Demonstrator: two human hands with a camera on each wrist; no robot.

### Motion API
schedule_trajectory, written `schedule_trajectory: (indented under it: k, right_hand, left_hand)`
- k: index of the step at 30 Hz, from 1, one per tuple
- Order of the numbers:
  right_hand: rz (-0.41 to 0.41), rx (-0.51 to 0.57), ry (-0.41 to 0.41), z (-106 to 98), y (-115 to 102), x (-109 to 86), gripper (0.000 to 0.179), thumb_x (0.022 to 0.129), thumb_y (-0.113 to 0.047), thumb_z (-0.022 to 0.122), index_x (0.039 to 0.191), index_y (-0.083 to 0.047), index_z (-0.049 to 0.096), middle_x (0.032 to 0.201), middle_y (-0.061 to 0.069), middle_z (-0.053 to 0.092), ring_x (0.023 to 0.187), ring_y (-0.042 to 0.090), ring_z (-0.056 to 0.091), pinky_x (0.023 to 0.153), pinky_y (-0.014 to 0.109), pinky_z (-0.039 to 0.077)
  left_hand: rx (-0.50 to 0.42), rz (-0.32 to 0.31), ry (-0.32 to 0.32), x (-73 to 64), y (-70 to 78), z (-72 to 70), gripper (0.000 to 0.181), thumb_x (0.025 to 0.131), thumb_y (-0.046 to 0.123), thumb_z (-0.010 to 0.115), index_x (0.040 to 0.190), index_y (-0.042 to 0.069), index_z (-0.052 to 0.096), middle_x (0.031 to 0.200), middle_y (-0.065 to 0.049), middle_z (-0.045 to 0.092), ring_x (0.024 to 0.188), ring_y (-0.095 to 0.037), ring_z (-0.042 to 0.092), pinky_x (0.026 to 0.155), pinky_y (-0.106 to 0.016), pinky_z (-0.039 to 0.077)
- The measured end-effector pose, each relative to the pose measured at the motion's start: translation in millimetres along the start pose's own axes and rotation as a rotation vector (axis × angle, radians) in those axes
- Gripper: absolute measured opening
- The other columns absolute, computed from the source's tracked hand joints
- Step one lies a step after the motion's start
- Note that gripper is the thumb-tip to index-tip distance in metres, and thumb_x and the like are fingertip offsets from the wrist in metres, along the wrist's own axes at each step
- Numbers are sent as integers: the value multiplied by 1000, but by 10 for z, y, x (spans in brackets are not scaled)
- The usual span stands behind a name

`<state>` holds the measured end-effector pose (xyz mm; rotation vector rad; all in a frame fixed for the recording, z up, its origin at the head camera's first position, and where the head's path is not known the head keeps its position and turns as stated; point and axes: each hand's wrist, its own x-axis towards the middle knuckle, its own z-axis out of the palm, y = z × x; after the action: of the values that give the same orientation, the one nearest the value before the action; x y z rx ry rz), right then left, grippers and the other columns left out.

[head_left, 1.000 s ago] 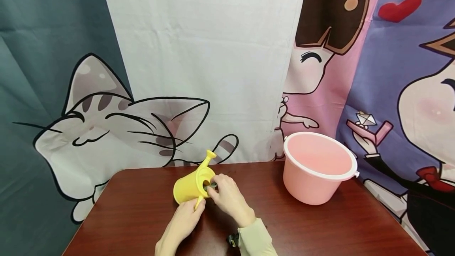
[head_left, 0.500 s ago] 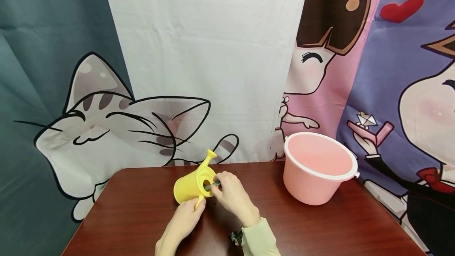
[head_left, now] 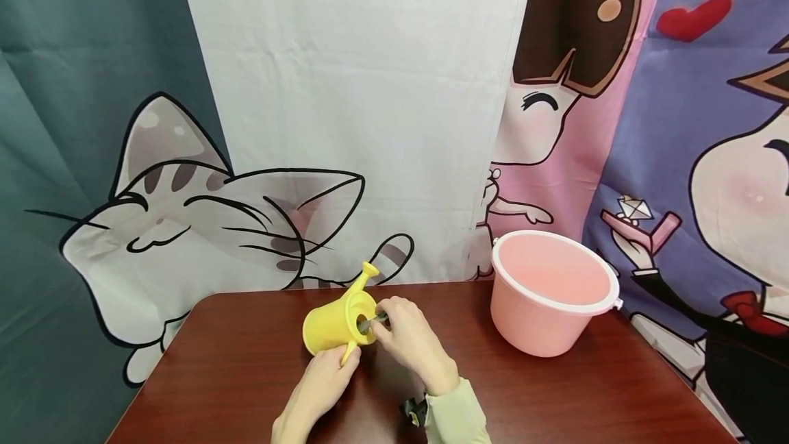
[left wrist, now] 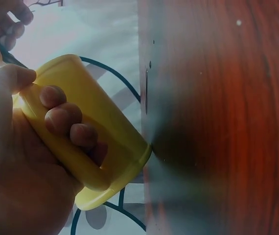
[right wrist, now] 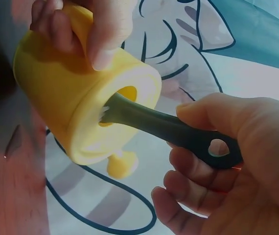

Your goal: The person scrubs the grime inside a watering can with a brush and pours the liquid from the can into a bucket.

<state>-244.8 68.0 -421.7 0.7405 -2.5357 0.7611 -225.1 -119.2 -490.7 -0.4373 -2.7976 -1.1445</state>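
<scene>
A yellow watering can [head_left: 333, 327] is tilted on its side just above the brown table, its opening turned to the right. My left hand [head_left: 327, 375] grips its handle, with fingers curled round it in the left wrist view. In my right hand [head_left: 414, 344] is a brush [right wrist: 161, 125] with a dark green handle and a hole near its end, held between thumb and fingers. The brush goes in through the can's round opening [right wrist: 127, 93]. A few white bristle-like tips show at the opening's edge; the rest of its head is hidden inside the can.
A pink bucket [head_left: 536, 324] with a white rim stands at the right of the table [head_left: 234, 362]. Behind the table hangs a printed cloth [head_left: 370, 88] with cartoon figures. Dark drops or specks dot the tabletop near the can.
My right hand has moved slightly right, and more of the brush's handle shows outside the opening. The watering can and left hand have shifted a little to the right. The bucket stays put.
</scene>
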Motion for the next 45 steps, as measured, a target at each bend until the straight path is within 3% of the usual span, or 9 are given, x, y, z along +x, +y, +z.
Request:
schedule_trajectory:
  k: [11,18,22,33,45]
  right_hand:
    - [9,82,-21,152,58,2,5,86,-10,69,86,-6,66,82,1,61,74,13,56,68,26,48]
    - [3,91,-36,264,114,-19,4,85,-11,66,85,-7,65,82,-1,60,73,11,54,68,25,46]
    - [5,85,-48,282,141,-16,4,86,-11,66,86,-7,67,83,-2,61,75,13,56,69,26,47]
    - [18,28,-74,95,154,-25,6,85,-12,67,89,-8,69,84,0,63,79,16,59,73,30,49]
    - [4,26,-57,-125,100,-41,4,85,-13,70,83,-10,67,78,-4,59,72,12,55,66,27,46]
  left_hand:
    - [38,32,7,-7,34,45,40,102,27,50,63,19,42,56,11,34,50,-3,29,52,-23,31]
    - [56,93,44,-12,51,57,40,100,24,53,62,18,41,56,12,32,50,-2,28,51,-23,30]
    - [65,92,41,0,42,62,40,99,24,53,62,19,40,56,12,32,50,-2,28,51,-22,30]
    - [46,55,11,6,17,44,40,101,25,52,63,19,42,56,12,34,50,-3,30,52,-23,32]
    - [37,37,6,2,5,43,40,102,28,51,63,20,43,56,12,36,49,-3,33,52,-23,33]
